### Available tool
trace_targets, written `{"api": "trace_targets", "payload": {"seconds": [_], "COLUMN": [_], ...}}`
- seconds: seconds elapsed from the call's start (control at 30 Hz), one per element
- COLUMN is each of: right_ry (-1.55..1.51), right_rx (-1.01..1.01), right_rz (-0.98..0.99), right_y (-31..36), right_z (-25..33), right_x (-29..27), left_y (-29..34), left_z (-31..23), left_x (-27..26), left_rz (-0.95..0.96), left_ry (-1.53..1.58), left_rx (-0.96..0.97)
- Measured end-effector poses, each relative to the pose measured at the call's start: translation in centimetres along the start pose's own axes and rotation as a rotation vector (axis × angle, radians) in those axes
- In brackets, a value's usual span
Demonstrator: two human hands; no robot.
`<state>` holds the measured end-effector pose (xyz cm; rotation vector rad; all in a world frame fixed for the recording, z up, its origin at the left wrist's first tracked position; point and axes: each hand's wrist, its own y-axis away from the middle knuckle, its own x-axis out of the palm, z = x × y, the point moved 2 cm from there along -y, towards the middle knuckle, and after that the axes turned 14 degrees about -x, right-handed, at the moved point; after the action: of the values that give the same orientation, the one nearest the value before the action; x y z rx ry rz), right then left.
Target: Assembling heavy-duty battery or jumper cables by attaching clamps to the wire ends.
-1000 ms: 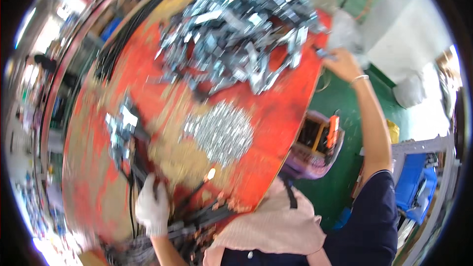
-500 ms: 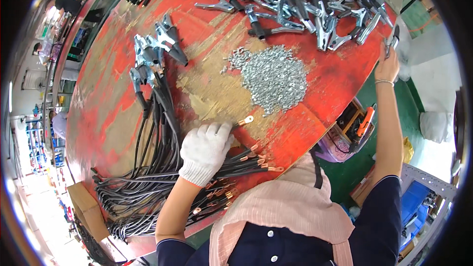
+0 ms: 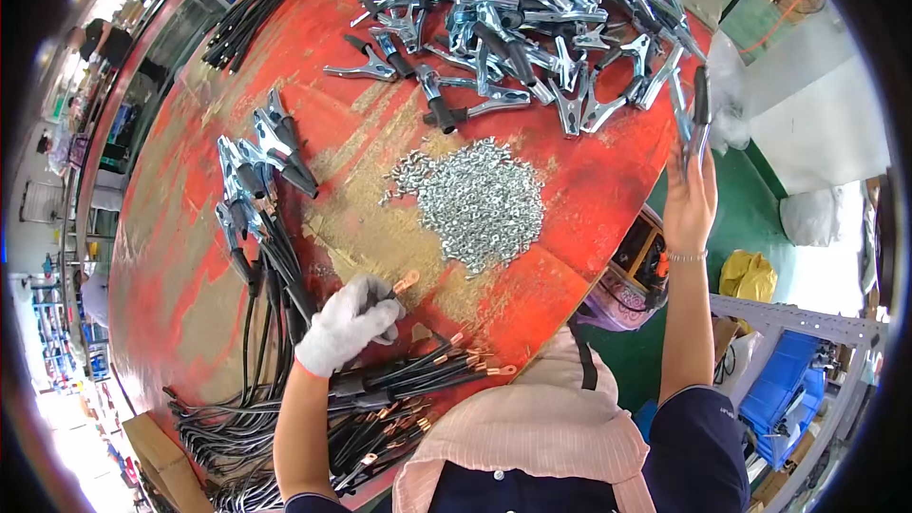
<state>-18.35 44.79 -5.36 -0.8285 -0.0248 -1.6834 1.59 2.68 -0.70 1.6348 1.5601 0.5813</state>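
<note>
My left hand [image 3: 350, 325], in a white knit glove, is closed round the end of a black cable. The cable's copper ring lug [image 3: 407, 281] sticks out past the fingertips, over the bare patch of the red table. At the table's right edge, my bare right hand [image 3: 691, 195] grips a silver spring clamp [image 3: 699, 119] with a dark handle sleeve, its length pointing away from me. Between the hands lies a heap of small metal screws [image 3: 484, 209]. A big pile of similar clamps [image 3: 532, 24] covers the far side of the table.
Black cables with copper lugs [image 3: 418, 380] lie in bundles along the near edge. Left of the screws, cables with clamps attached [image 3: 261, 152] are gathered. More black cables [image 3: 256, 14] lie far left. A cardboard box [image 3: 161, 461] stands near left; a bin [image 3: 617, 304] sits below the right edge.
The whole view has shifted, so the table appears lower and further left. The clamp in my right hand now shows more fully and stands more upright. My left hand still holds the lugged cable.
</note>
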Motion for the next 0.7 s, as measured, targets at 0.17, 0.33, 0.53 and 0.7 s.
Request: {"api": "trace_targets", "payload": {"seconds": [0.17, 0.33, 0.53, 0.7], "right_ry": [-0.071, -0.090, -0.342, -0.155], "right_rx": [0.127, 0.104, 0.301, 0.512], "right_rz": [-0.077, -0.023, 0.118, 0.245], "right_y": [2.9, 3.0, 8.5, 12.6], "right_z": [-0.9, 0.5, 0.1, 0.5], "right_x": [-1.6, -2.7, 2.5, 9.5], "left_y": [-1.0, -1.2, -2.5, -1.3], "left_z": [-0.4, -0.9, -0.7, -1.4], "left_x": [-1.3, 0.3, 3.1, 3.9], "left_rz": [0.277, 0.089, 0.026, 0.126], "left_ry": [-0.017, 0.049, 0.172, 0.112], "left_rx": [-0.150, -0.055, 0.074, -0.040]}}
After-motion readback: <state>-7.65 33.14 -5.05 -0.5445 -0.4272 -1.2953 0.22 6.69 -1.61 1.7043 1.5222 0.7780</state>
